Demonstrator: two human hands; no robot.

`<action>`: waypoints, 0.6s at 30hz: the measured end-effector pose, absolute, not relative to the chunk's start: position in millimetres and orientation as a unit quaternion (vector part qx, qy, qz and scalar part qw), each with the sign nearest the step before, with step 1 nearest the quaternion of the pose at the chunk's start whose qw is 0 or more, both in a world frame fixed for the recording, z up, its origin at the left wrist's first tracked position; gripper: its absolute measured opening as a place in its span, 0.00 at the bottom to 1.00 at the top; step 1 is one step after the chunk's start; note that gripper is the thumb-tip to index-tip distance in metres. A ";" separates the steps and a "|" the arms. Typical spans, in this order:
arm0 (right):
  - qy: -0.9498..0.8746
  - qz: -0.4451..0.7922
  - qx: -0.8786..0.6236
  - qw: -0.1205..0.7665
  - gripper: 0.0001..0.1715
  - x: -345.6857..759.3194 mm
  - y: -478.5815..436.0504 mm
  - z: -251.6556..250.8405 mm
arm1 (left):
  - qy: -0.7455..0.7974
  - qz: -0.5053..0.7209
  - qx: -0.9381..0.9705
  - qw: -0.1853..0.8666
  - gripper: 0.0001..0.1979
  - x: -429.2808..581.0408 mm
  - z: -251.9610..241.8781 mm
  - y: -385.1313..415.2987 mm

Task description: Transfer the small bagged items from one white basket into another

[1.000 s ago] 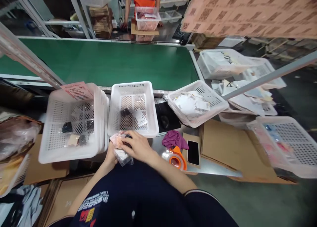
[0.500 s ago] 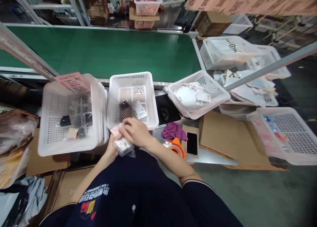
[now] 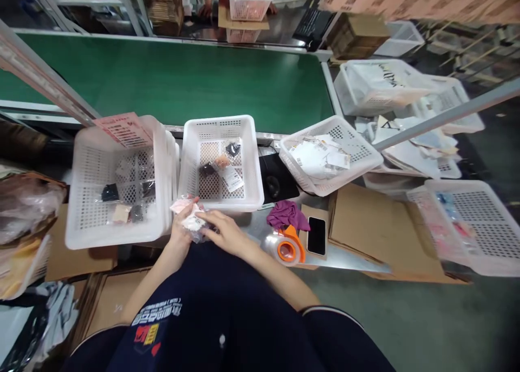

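Close to my body, my left hand [image 3: 181,232] is closed around several small clear plastic packets [image 3: 190,220] with white labels and a pinkish slip among them. The fingers of my right hand [image 3: 227,232] grip the right side of the same packets. Just beyond my hands stands a white perforated basket [image 3: 260,185]. In it lie a black packet [image 3: 233,149], a tan packet [image 3: 221,161], a dark packet [image 3: 207,169] and a white label [image 3: 233,179]. To the left, a stack of white baskets [image 3: 75,198] has more small packets in the top one and a pink printed sheet [image 3: 124,130].
A green conveyor belt [image 3: 182,79] runs behind the baskets. Rightward are a basket of white labelled packets [image 3: 376,158], a mouse [image 3: 273,186], a purple cloth [image 3: 287,215], an orange tape dispenser [image 3: 298,245], a phone [image 3: 316,235] and flat cardboard [image 3: 377,226]. A slanted metal bar [image 3: 447,113] crosses the right.
A black packet and a tan packet now show in the middle basket. My right hand has drawn back from over its near rim toward my body. The view has shifted slightly.
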State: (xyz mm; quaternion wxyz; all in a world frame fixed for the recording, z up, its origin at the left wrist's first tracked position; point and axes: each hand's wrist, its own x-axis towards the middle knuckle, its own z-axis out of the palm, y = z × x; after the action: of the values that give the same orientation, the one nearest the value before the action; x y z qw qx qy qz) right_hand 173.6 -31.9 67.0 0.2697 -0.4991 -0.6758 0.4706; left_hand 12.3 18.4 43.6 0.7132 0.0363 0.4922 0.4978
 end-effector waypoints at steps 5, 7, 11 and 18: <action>-0.608 0.458 -0.486 0.430 0.23 196.8 -13.6 63.4 | 0.509 0.539 0.063 0.668 0.23 18.4 52.7 24.0; -0.582 0.435 -0.504 0.467 0.26 215.4 5.8 66.8 | 0.525 0.533 0.050 0.662 0.22 18.4 53.4 27.0; -0.538 0.399 -0.552 0.497 0.30 238.7 39.9 70.1 | 0.522 0.516 0.067 0.676 0.22 15.2 54.7 30.0; -0.658 0.490 -0.435 0.370 0.27 225.7 23.6 82.8 | 0.484 0.506 0.168 0.694 0.31 19.9 62.5 34.4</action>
State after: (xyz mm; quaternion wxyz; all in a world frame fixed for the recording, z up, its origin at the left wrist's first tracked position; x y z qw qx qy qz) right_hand 225.7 23.6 82.8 0.3700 -0.4348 -0.6584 0.4904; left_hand 19.9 34.4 62.5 0.6936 0.1684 0.4838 0.5065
